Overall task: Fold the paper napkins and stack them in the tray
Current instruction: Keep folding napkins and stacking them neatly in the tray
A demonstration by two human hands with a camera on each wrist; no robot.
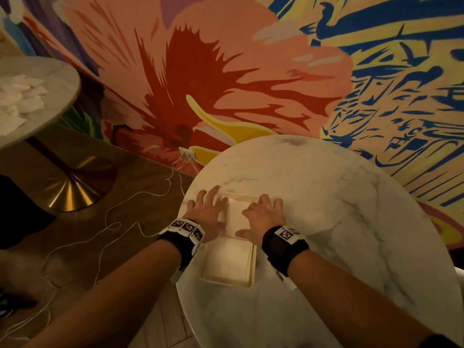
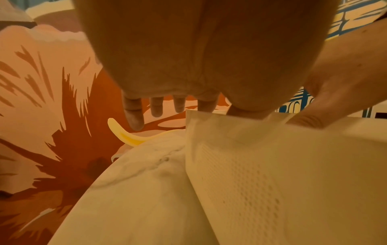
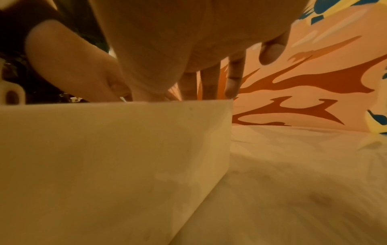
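The tray (image 1: 227,262) sits at six o'clock on the marble surface (image 1: 326,197). Just beyond it lies a napkin (image 1: 236,217). The left hand (image 1: 207,213) at nine o'clock and right hand (image 1: 263,217) at three rest fingers spread on it, each grip flat, clasping nothing. Loose napkins (image 1: 20,96) lie on a far table (image 1: 62,79) at ten o'clock.

Both hands (image 1: 236,217) spread flat on napkin (image 1: 234,214), tray (image 1: 227,263) nearer.

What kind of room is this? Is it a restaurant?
Probably a cafe or restaurant. There are round marble tables with a brass pedestal base, a big painted flower mural on the wall, and a pile of paper napkins on the next table.
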